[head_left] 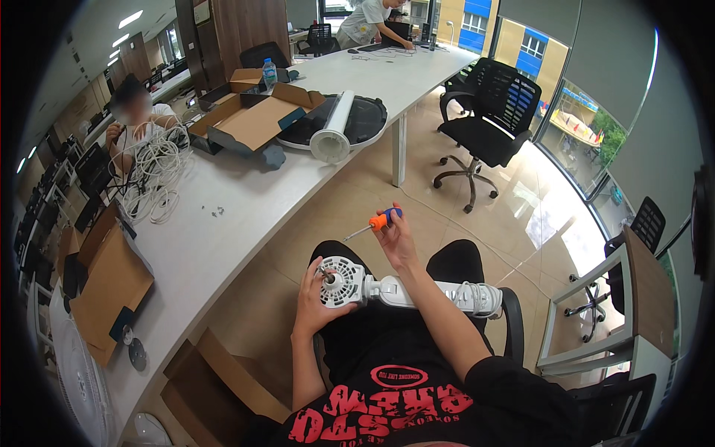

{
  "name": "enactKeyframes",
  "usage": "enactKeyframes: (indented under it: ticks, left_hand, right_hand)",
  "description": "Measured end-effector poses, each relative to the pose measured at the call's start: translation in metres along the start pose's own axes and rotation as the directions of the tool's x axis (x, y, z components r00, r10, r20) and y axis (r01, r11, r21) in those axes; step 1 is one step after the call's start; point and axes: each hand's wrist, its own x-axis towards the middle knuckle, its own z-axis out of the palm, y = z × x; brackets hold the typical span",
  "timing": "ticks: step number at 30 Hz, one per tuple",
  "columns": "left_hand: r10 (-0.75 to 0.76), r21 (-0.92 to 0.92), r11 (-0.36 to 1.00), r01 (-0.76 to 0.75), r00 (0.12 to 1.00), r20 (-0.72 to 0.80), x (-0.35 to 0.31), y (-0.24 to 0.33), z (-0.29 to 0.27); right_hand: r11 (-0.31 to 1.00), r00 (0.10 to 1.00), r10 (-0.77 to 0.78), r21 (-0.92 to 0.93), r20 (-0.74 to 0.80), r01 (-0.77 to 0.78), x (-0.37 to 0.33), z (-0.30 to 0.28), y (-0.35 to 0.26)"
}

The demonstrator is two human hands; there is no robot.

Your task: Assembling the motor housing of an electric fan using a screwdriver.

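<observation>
Across my lap lies a white fan motor unit (392, 291), its round vented front facing up and a metal shaft standing out of the middle. My left hand (311, 299) is wrapped round the edge of that vented head. Raised above my lap, my right hand (397, 242) grips a screwdriver (379, 221) with an orange and blue handle. The blade points left and slightly down, apart from the fan. A white cord (482, 299) is coiled round the far right end of the unit.
On the white table (223, 242) at left are open cardboard boxes (257, 119), a white tube (337, 130) on a black round base, tangled cables (158, 175) and small screws (217, 211). Another box (216, 380) stands beside my chair. Two people are beyond the table. Office chairs (488, 112) stand right.
</observation>
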Motion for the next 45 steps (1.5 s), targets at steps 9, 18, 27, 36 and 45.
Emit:
enactKeyframes:
  ticks: [9, 18, 27, 36, 45]
  left_hand:
    - [-0.008, -0.011, 1.0, 0.008, 1.0, 0.006, -0.0003, -0.0008, -0.0009]
    - [-0.006, -0.002, 1.0, 0.006, 1.0, 0.004, 0.0, 0.0005, 0.0003]
    - [0.001, 0.017, 1.0, -0.002, 1.0, 0.017, 0.0007, 0.0007, -0.0006]
    - [0.041, 0.019, 0.999, -0.041, 0.999, -0.003, -0.0004, -0.0053, 0.0024]
    - [0.053, 0.025, 0.998, -0.053, 0.999, -0.001, -0.001, -0.0066, 0.0017]
  right_hand:
    - [1.0, 1.0, 0.003, -0.004, 0.004, -0.003, 0.0008, -0.0008, 0.001]
    - [1.0, 1.0, 0.005, -0.007, 0.003, -0.005, 0.0021, -0.0021, 0.0007]
    - [1.0, 1.0, 0.008, -0.012, 0.007, -0.008, 0.0047, -0.0044, 0.0015]
    - [1.0, 1.0, 0.019, -0.015, 0.025, -0.019, 0.0043, -0.0053, -0.0001]
    - [0.999, 0.999, 0.028, -0.023, 0.027, -0.028, 0.0045, -0.0068, 0.0001]
